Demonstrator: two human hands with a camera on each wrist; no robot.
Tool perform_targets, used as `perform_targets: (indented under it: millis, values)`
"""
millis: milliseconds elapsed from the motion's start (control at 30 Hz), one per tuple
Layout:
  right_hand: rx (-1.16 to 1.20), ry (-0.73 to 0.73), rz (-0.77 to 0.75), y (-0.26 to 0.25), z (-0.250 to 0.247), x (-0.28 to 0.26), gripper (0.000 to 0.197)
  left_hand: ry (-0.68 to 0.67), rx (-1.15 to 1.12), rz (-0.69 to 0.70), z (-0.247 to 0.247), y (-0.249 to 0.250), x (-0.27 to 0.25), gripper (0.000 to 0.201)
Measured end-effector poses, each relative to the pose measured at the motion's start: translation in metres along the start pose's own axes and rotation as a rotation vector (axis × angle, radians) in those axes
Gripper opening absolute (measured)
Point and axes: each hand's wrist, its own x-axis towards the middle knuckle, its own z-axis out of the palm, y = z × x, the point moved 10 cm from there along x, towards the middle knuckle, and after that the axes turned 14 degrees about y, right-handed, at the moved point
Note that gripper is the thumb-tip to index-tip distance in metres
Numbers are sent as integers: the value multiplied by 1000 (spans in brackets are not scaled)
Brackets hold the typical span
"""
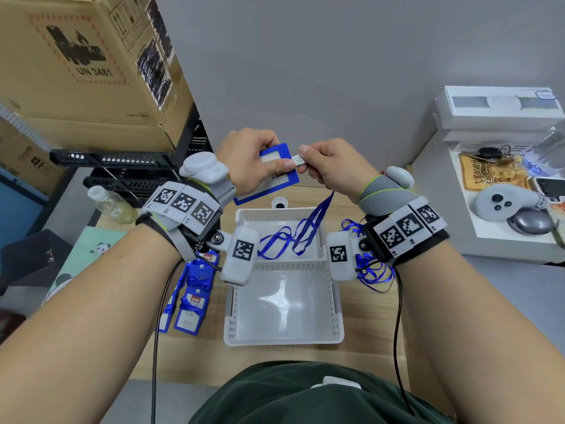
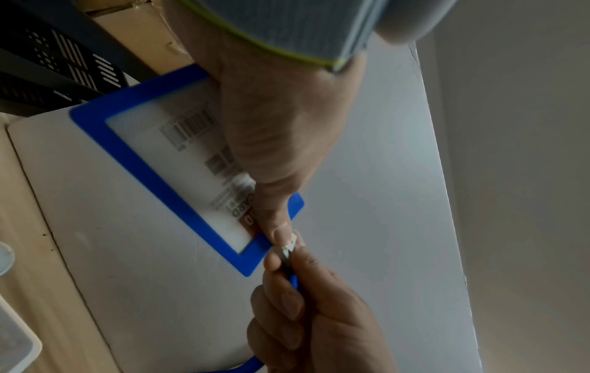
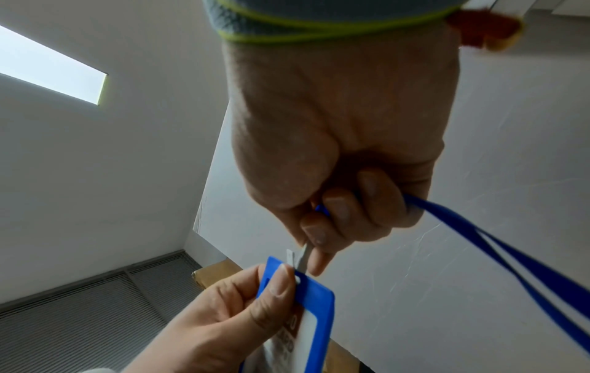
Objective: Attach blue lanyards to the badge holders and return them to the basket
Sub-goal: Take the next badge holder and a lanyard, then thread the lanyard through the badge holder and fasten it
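Note:
My left hand (image 1: 253, 162) holds a blue-framed badge holder (image 1: 292, 175) up above the white basket (image 1: 284, 339), thumb pressed on its top edge. My right hand (image 1: 331, 166) pinches the metal clip (image 1: 299, 160) of a blue lanyard (image 1: 318, 214) against that edge. The lanyard's strap hangs down into the basket's far compartment. In the left wrist view the badge holder (image 2: 153, 176) shows a barcode card, and the clip (image 2: 289, 248) meets its top corner. In the right wrist view the clip (image 3: 301, 257) sits at the badge holder's (image 3: 314, 302) slot, and the lanyard (image 3: 498, 247) trails off right.
Several badge holders with lanyards (image 1: 195, 292) lie on the wooden table left of the basket. Loose blue lanyards (image 1: 371, 267) are piled to its right. Cardboard boxes (image 1: 88, 65) and black trays stand back left. A white shelf (image 1: 501, 185) with a controller and keys is right.

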Motion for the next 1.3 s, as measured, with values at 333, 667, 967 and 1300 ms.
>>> perform_targets:
  millis: [333, 667, 967, 1300]
  values:
    - [-199, 131, -115, -4, -8, 3, 43, -35, -69, -106, 10, -13, -5, 41]
    - [-310, 235, -110, 3, -50, 12, 31, -46, -52, -146, 23, -27, -7, 37]
    - [-333, 331, 14, 47, -115, 14, 18, -175, -61, -193, 83, -23, -16, 41]
    - [-486, 242, 432, 229, -70, -6, 4, -268, -60, -215, 132, -44, -30, 40]
